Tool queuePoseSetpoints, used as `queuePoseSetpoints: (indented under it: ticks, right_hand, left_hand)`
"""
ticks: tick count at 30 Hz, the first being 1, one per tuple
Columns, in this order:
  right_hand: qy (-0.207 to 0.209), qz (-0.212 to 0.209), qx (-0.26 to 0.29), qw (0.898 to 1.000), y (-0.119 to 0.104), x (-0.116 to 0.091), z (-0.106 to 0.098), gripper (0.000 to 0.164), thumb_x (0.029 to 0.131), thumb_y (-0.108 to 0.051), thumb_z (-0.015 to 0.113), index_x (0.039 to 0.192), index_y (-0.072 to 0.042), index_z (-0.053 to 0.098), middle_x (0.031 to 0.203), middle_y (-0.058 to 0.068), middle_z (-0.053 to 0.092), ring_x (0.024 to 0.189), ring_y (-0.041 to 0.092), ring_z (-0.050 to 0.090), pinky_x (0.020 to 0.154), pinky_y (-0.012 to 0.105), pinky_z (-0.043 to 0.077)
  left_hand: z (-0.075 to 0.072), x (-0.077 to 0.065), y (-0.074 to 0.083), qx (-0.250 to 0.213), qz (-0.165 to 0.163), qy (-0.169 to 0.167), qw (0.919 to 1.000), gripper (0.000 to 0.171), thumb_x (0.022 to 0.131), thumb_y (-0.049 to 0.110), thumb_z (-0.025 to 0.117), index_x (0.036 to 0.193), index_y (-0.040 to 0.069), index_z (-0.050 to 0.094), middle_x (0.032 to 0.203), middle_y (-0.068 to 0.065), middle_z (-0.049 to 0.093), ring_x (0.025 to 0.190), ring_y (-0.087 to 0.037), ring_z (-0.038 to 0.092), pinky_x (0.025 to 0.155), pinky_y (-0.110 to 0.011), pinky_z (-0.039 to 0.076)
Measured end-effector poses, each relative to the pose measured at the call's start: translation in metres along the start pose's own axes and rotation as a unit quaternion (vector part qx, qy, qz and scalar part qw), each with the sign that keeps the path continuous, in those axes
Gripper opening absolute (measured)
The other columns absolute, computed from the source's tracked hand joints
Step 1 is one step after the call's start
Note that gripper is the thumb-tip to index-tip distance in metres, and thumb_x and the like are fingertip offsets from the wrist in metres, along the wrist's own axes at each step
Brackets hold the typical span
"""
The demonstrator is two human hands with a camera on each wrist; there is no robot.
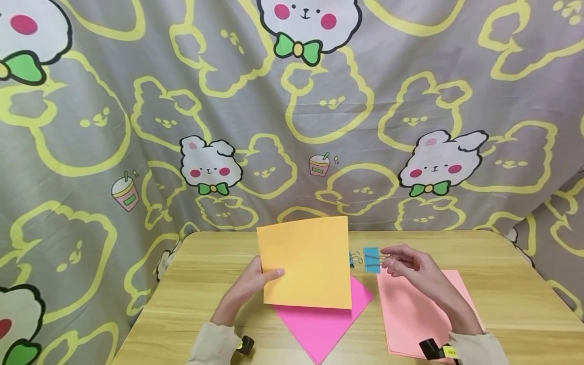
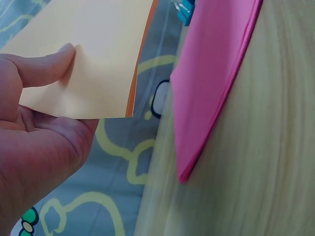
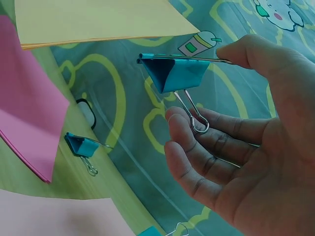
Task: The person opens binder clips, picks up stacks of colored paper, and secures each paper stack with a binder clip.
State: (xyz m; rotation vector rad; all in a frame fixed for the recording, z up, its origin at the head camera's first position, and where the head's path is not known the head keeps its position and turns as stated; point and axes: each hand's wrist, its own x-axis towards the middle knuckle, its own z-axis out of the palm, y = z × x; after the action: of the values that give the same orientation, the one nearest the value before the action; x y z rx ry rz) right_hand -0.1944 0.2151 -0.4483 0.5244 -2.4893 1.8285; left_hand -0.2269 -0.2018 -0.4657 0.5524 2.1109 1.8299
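Stretching beneath yellow paper [image 1: 305, 263], a wood-grained table [image 1: 182, 304] fronts patterned cloth [image 1: 274, 119].

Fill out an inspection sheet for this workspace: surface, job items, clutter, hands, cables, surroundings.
Surface: wood-grain table.
Job items: yellow-orange paper stack, held raised; blue binder clip, held off the table.
Clutter: magenta paper stack, lying cornerwise; salmon paper stack, to the right of it; second clip on the table; third clip, cut off by the right wrist view's lower edge.
Left hand: grips the paper stack by its edge, thumb on the front face.
Right hand: holds the clip by its wire handles, thumb on the upper one.
Cables: nothing seen.
Surroundings: gray curtain with cartoon print, behind the table.
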Motion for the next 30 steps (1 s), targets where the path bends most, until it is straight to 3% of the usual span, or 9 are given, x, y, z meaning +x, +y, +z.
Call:
queuePoseSetpoints:
  ticks: [8,17,30]
  right_hand:
    - [-0.003,0.011,0.029,0.999,0.0025,-0.0001,0.0054,0.042,0.100,-0.011,0.067,0.135,0.009,0.056,0.118,0.029,0.065,0.097,0.015,0.072,0.081,0.034,0.060]
    - [-0.013,0.027,0.059,0.998,0.0018,0.0004,0.0079,0.047,0.098,-0.010,0.071,0.137,0.009,0.053,0.121,0.029,0.065,0.103,0.015,0.071,0.084,0.028,0.058]
    - [-0.031,-0.004,0.092,0.995,0.0069,0.0020,0.0069,0.048,0.099,-0.003,0.066,0.137,0.018,0.046,0.122,0.030,0.065,0.106,0.018,0.072,0.086,0.031,0.058]
  left_hand:
    - [0.0052,0.0023,-0.0060,-0.014,-0.001,-0.020,0.9997,0.031,0.102,0.004,0.061,0.127,-0.011,0.054,0.107,-0.018,0.071,0.091,-0.025,0.072,0.077,-0.035,0.059]
    - [0.0066,0.0023,-0.0086,-0.010,0.001,-0.022,0.9997,0.033,0.102,0.006,0.061,0.129,-0.011,0.053,0.109,-0.019,0.071,0.094,-0.028,0.072,0.078,-0.035,0.059]
    - [0.0104,0.0023,-0.0068,-0.009,-0.007,-0.007,0.9999,0.030,0.102,0.006,0.061,0.126,-0.010,0.055,0.106,-0.018,0.071,0.092,-0.027,0.072,0.077,-0.034,0.059]
